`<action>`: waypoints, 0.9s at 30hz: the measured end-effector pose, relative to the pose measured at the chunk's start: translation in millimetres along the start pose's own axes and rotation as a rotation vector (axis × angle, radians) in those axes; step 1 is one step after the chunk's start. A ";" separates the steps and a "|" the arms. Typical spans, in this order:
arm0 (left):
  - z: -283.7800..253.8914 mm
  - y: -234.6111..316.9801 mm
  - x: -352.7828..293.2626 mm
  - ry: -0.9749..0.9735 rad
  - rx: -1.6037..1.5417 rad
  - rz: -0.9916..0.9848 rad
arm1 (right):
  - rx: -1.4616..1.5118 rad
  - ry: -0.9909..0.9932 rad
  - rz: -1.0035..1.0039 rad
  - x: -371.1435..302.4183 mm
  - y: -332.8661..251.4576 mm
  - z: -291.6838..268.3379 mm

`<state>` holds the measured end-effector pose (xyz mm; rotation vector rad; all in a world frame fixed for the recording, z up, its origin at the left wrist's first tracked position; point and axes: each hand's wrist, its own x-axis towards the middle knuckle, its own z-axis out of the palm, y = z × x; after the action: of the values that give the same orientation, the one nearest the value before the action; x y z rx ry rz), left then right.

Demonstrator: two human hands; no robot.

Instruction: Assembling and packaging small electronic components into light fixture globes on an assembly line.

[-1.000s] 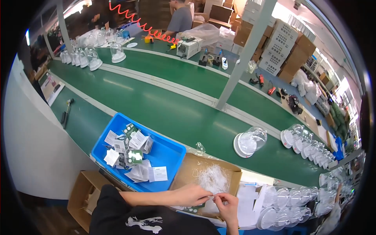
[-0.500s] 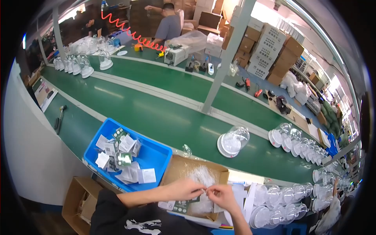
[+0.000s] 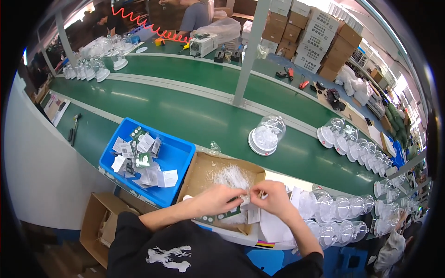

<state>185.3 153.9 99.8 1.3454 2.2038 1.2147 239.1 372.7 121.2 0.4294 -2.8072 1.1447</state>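
My left hand (image 3: 221,200) and my right hand (image 3: 274,198) meet over a shallow cardboard tray (image 3: 191,175), each with thumb and forefinger pinched. Something small and whitish shows between the fingertips, too fine to name. Below them is a white card (image 3: 253,215); whether it hangs from my fingers I cannot tell. A heap of thin white strands (image 3: 232,177) fills the middle of the tray, and green printed cards (image 3: 228,214) lie at its near side, partly under my left wrist. Left of the tray, a blue bin (image 3: 178,152) holds several folded white and green cards (image 3: 143,160).
A clear dome on a white base (image 3: 265,138) stands on the green belt (image 3: 185,118). Rows of similar domes (image 3: 343,207) crowd the right. An open carton (image 3: 92,220) sits lower left, a hand tool (image 3: 74,129) far left. A grey post (image 3: 250,55) rises beyond; people work nearby.
The view has tilted and shifted, so the scene sits higher. My hands have drawn slightly apart, still pinched, and the right elbow has come into view.
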 end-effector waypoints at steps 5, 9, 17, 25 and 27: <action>-12.9 5.4 14.3 0.171 -0.027 0.035 | 0.058 0.068 -0.021 19.6 14.4 -14.2; -37.0 -6.6 36.8 0.248 0.067 0.092 | 0.125 0.180 0.018 48.9 25.5 -20.7; -59.9 -40.6 151.1 0.228 0.220 0.205 | 0.498 0.376 0.214 120.5 120.7 -40.9; -51.8 -109.8 234.7 0.309 0.013 0.083 | 0.305 0.568 0.328 157.6 178.9 -45.4; -51.2 -129.2 242.4 0.370 0.016 0.123 | 0.298 0.575 0.306 166.5 180.3 -42.5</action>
<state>-49.3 303.0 72.3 1.3699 2.4046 1.6063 26.6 487.3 59.9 -0.2912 -2.2510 1.4636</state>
